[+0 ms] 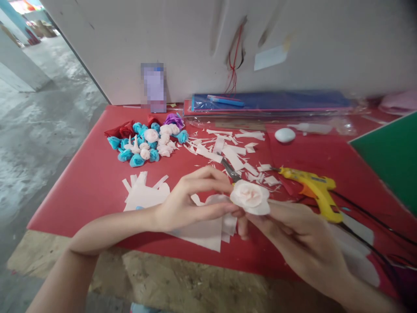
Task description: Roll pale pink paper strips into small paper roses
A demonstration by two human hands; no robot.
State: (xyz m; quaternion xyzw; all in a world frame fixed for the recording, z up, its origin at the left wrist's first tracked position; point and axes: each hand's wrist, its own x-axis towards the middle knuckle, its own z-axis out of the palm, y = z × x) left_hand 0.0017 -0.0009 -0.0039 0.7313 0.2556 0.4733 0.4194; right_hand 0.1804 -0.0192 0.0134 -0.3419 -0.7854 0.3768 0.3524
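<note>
A white paper flower [250, 198] with a pale pink centre is held up over the red-covered table. My left hand [198, 198] pinches its left edge with bent fingers. From the right and below, my right hand [293, 230] closes its fingers on the flower's underside, where the grip is partly hidden. Just behind the flower lie dark-bladed scissors [230, 169], their handles mostly covered. White cut paper sheets [198, 232] lie under my hands, with more white pieces [143, 193] to the left.
Blue, white, red and purple paper flowers [143, 143] cluster at the left back. White scraps [233, 154] litter the middle. A yellow glue gun [312, 189] with its cable lies right. Behind are a white egg-shaped object [285, 135], wrapped sheets [276, 102] and a propped phone [153, 87].
</note>
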